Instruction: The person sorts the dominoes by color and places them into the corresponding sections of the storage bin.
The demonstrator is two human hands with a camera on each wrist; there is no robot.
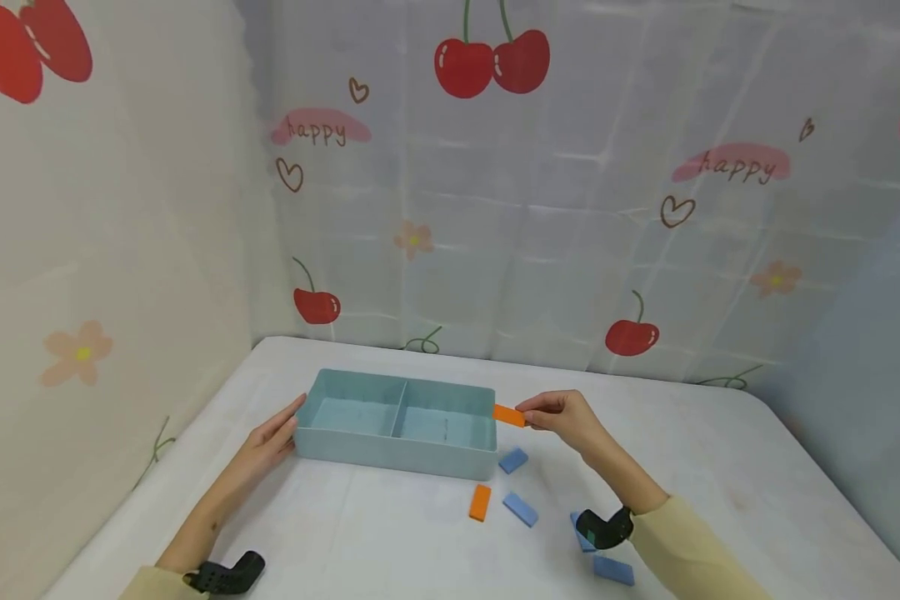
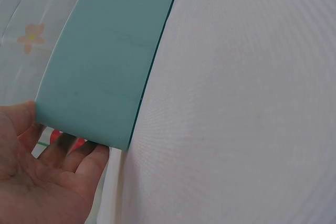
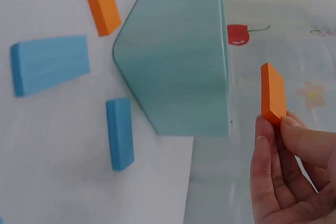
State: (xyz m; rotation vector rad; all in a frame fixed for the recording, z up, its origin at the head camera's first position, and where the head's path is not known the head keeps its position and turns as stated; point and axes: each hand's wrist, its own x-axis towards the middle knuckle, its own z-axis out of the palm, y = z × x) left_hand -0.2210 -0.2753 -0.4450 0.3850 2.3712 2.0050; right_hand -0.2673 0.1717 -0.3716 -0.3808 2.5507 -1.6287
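Observation:
A light teal box (image 1: 397, 455) with one divider and two compartments stands on the table. At its left end is my left hand (image 1: 270, 437), thumb near the upper corner and loosely extended fingers against the end wall, as the left wrist view shows. Between thumb and fingertips, my right hand (image 1: 566, 417) pinches an orange block (image 3: 273, 94). That flat, rectangular piece is raised beside the box's right end, and in the head view it overlaps the rim there. A second orange block (image 1: 480, 503) lies on the table in front of the box's right corner.
Two blue blocks (image 1: 521, 509) (image 3: 121, 134) lie near the box's right end. Two more blue blocks (image 1: 613, 570) lie by the right wrist, one partly behind the black wrist camera (image 1: 604, 528). A printed curtain (image 1: 495, 275) hangs behind the white table (image 1: 390, 533).

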